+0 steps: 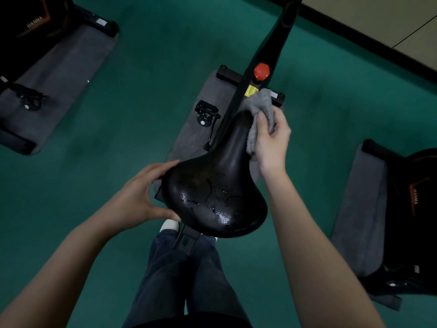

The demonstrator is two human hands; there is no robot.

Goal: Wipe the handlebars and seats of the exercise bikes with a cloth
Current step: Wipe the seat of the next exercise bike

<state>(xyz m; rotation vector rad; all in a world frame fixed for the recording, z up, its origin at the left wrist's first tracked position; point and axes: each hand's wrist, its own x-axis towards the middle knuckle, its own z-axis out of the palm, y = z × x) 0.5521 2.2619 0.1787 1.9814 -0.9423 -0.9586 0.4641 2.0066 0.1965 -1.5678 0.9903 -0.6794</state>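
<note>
A black, cracked and glossy bike seat (217, 185) fills the middle of the head view, its narrow nose pointing away from me. My right hand (272, 138) grips a bunched grey cloth (261, 107) and presses it against the right side of the seat's nose. My left hand (139, 197) holds the wide rear left edge of the seat, fingers on top and thumb at the rim. The bike's black frame (267, 50) with a red knob (261, 71) runs up from the nose. The handlebars are out of view.
The bike stands on a grey mat (191, 138) over green floor (153, 67); a black pedal (207, 112) sticks out left. Other bikes on mats sit at far left (35, 24) and right (411, 209). My legs in dark jeans (184, 280) stand behind the seat.
</note>
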